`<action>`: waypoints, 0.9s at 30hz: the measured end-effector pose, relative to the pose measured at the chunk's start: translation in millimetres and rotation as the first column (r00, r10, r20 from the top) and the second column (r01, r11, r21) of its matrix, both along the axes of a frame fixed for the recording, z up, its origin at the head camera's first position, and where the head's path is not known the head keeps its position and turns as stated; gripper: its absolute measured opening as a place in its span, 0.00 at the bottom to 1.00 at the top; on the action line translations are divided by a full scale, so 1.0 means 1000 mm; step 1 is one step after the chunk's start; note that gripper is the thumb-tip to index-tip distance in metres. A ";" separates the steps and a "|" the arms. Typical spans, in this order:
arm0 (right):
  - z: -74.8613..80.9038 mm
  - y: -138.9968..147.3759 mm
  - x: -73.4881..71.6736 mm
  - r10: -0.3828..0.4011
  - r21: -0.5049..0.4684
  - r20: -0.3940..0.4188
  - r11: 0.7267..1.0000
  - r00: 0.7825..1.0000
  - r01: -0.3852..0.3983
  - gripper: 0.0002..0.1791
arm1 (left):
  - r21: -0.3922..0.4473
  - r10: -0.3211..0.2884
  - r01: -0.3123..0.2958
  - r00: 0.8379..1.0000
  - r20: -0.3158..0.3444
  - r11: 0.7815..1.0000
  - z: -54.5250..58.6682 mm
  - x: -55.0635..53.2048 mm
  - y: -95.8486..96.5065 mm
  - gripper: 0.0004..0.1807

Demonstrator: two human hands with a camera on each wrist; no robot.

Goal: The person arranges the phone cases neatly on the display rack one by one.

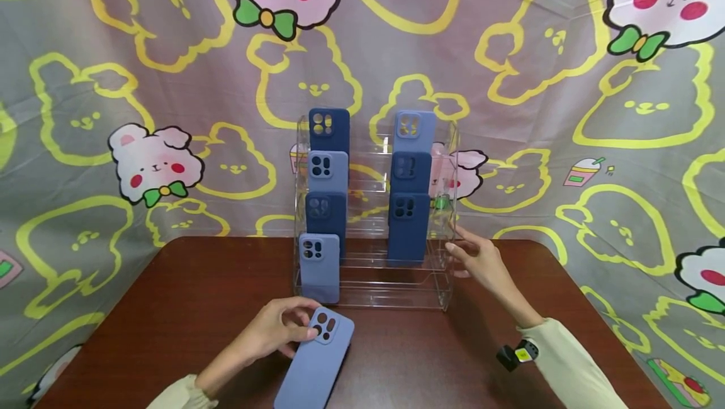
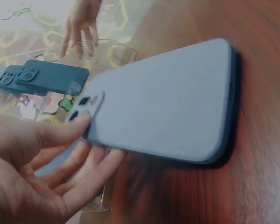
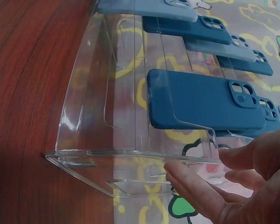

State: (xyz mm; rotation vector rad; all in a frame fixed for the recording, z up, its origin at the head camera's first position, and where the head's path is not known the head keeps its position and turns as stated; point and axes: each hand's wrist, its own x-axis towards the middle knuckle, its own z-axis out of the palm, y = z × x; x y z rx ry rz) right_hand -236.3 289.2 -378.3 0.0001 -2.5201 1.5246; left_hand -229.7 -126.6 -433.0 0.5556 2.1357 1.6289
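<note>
My left hand [image 1: 270, 332] pinches a light blue phone case [image 1: 314, 368] by its camera-cutout end, low in front of the rack. Along its edge in the left wrist view a darker blue layer [image 2: 234, 93] shows beneath. My right hand [image 3: 256, 182] is at the right side panel of a clear tiered rack [image 1: 391, 299], fingers extended, fingertips right at the panel. On the rack's left, light and dark blue cases alternate up the tiers, a light one [image 1: 320, 277] lowest. Its right column has two dark cases, the nearer one [image 1: 409, 236] in front, below a light one [image 1: 416, 129].
The rack stands on a brown wooden table [image 1: 226, 270] toward its back edge. Behind hangs a grey cloth [image 1: 362, 12] printed with cartoon animals. A small black device [image 1: 517, 355] is strapped at my right wrist.
</note>
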 end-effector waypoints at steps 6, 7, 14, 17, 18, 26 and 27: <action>0.000 0.000 0.001 0.006 -0.008 0.000 1.000 1.000 -0.006 0.32 | 0.053 -0.014 0.011 0.999 0.050 0.999 0.007 -0.005 0.006 0.28; 0.000 0.000 0.001 0.006 -0.009 0.000 1.000 1.000 -0.006 0.32 | 0.056 -0.007 0.004 0.999 0.046 0.998 0.009 -0.005 0.008 0.28; 0.000 0.001 0.001 0.012 -0.016 0.001 1.000 1.000 -0.012 0.32 | 0.116 0.047 -0.053 0.998 0.051 0.992 0.024 -0.011 0.022 0.30; 0.000 0.001 0.001 0.011 -0.017 -0.001 1.000 1.000 -0.011 0.32 | 0.141 0.068 -0.073 0.997 0.039 0.987 0.031 -0.015 0.029 0.30; 0.000 0.001 0.001 0.010 -0.017 -0.001 1.000 1.000 -0.010 0.32 | 0.150 0.073 -0.075 0.997 0.023 0.986 0.034 -0.017 0.032 0.30; -0.001 0.002 0.001 0.005 0.004 -0.017 1.000 1.000 -0.005 0.32 | 0.206 0.176 -0.149 0.977 -0.120 0.967 0.052 -0.031 0.060 0.26; -0.001 0.002 0.001 0.007 0.004 -0.020 1.000 1.000 -0.007 0.32 | 0.210 0.192 -0.160 0.971 -0.141 0.965 0.054 -0.033 0.064 0.25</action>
